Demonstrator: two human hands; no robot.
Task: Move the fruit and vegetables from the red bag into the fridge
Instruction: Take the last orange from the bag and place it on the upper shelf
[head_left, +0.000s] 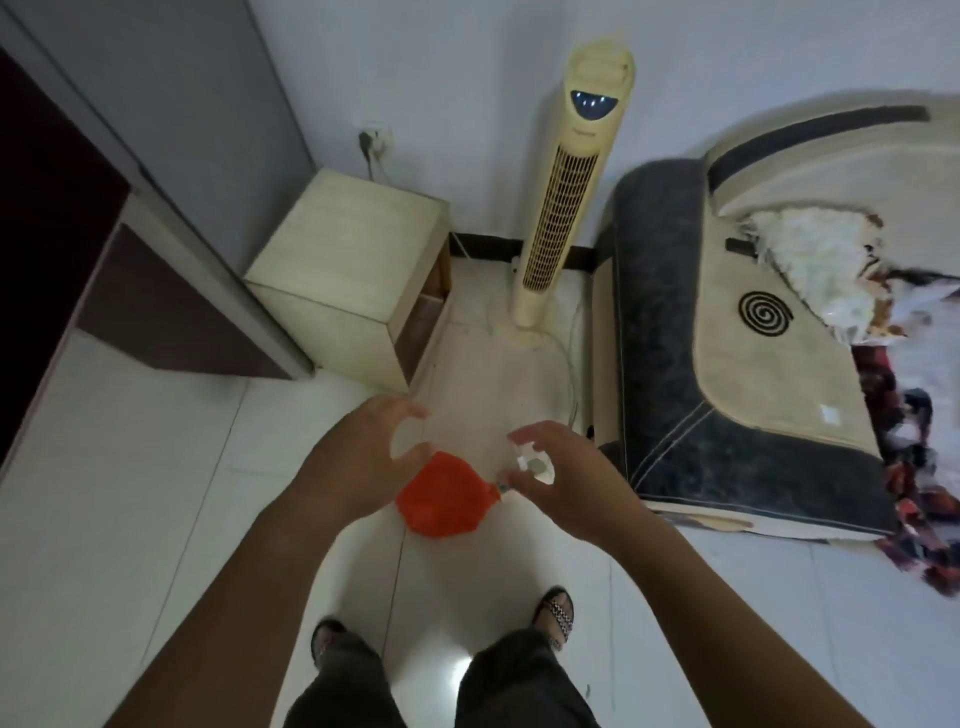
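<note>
Person is standing on a white glossy tiled floor (130, 467), looking down; both bare forearms are reaching forward and down.

Left hand (358, 457): fingers are spreading wide and curving, thumb standing apart from them, gripping nothing. In the picture its thumb tip is overlapping the top edge of the bag; contact cannot be told.

Right hand (563, 480): fingers are curving loosely, thumb apart. A crumpled clear plastic piece (532, 462) with a small greyish round thing in it is showing in the gap between forefinger and thumb; whether the hand is holding it cannot be told. Both hands are blurring slightly.

Small red plastic bag (441, 501) is lying on the floor between the two hands and ahead of the feet, bunched and rounded; its contents are not showing.

Two feet in dark strapped sandals (558, 616) and dark trousers are showing at the bottom edge.

Surroundings: a tall grey-sided unit with a dark maroon front (156, 156) is standing at left; whether it is the fridge cannot be told. Just beside it a cream box-shaped wooden cabinet (353, 260), then a cream tower fan (566, 197) against the white wall. A dark grey and cream upholstered seat (675, 312) is standing at right, a black spiral coil (768, 312) lying on it
</note>
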